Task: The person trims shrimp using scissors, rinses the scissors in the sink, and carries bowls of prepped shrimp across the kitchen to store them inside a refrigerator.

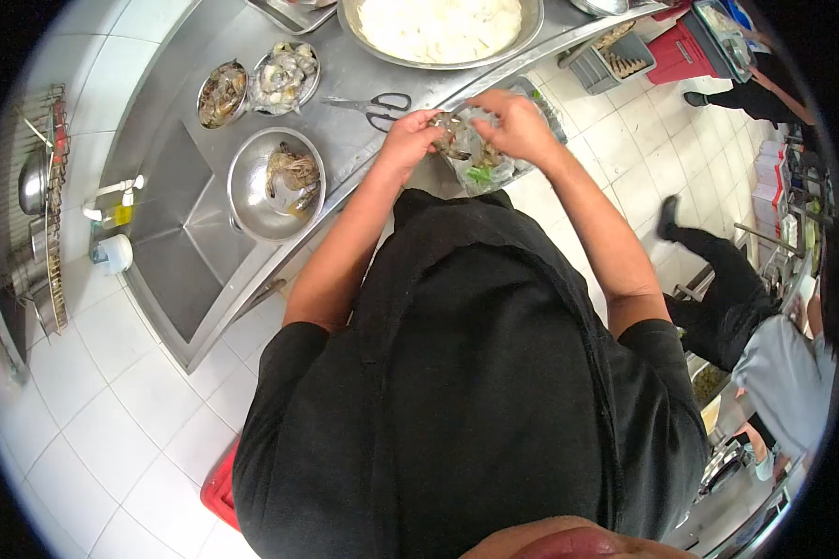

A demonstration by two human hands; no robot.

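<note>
My left hand (412, 142) pinches a greyish shrimp (453, 140) by one end, just past the sink counter's front edge. Close by on the right, my right hand (517, 129) has its thumb and forefinger apart, with nothing visible between them. Below both hands is a bin lined with a clear plastic bag (499, 172), with some green scraps inside. Black-handled scissors (375, 107) lie on the counter left of my hands. A metal colander (249, 200) holds several unpeeled shrimp (292, 177). Peeled-looking grey shrimp (286, 76) fill one small bowl; brownish pieces (222, 96) fill another.
A wide metal bowl of white food (438, 28) stands at the counter's far side. The steel sink (182, 270) spans the left. Grey (601, 67) and red (679, 54) crates sit on the tiled floor. Other people (764, 349) are at the right. A wall rack (51, 205) holds pans.
</note>
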